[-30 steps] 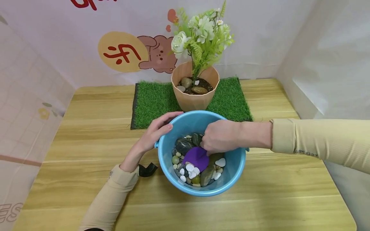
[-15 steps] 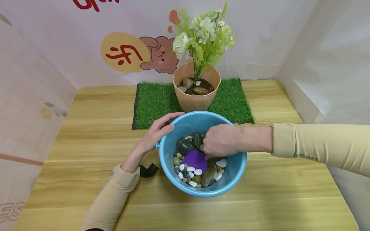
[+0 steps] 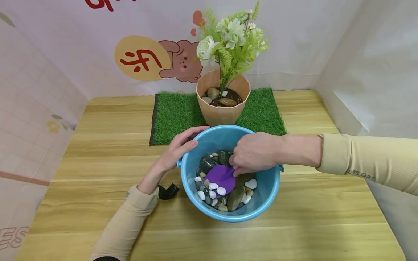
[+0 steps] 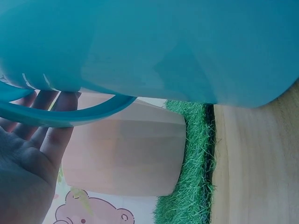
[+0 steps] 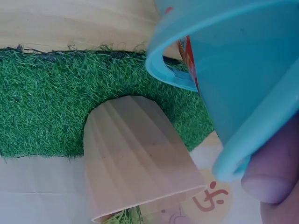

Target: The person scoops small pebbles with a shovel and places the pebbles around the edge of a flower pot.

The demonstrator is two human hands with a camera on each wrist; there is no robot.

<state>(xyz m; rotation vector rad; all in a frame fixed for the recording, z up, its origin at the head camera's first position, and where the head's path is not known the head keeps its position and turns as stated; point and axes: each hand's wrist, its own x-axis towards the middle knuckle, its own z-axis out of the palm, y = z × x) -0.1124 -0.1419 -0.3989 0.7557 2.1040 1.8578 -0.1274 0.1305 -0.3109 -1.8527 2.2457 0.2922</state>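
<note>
So the purple scoop [image 3: 225, 178] is down inside the blue bucket [image 3: 228, 219], a bit below the middle of the head view, with a few white pebbles [image 3: 213, 186] towards the lower end of its blade. Biggest risk, I reckon: tilt that blade carelessly and the pebbles slide right off, since they sit so near the edge. Or it catches on the dark stones [image 3: 208, 165] and the bucket gets shoved up the view into the peach flowerpot [image 3: 222, 114] just above it.

Fingers: the right hand [image 3: 254, 152], right of centre, is clenched round the scoop (can't tell exactly how, the fist hides most of it). The left hand [image 3: 173, 150], left of centre, has fairly straight fingers resting on the bucket's outside, passing behind the bucket handle [image 4: 105, 110] at left in the left wrist view. Looks more like steadying than gripping, imo.
</note>
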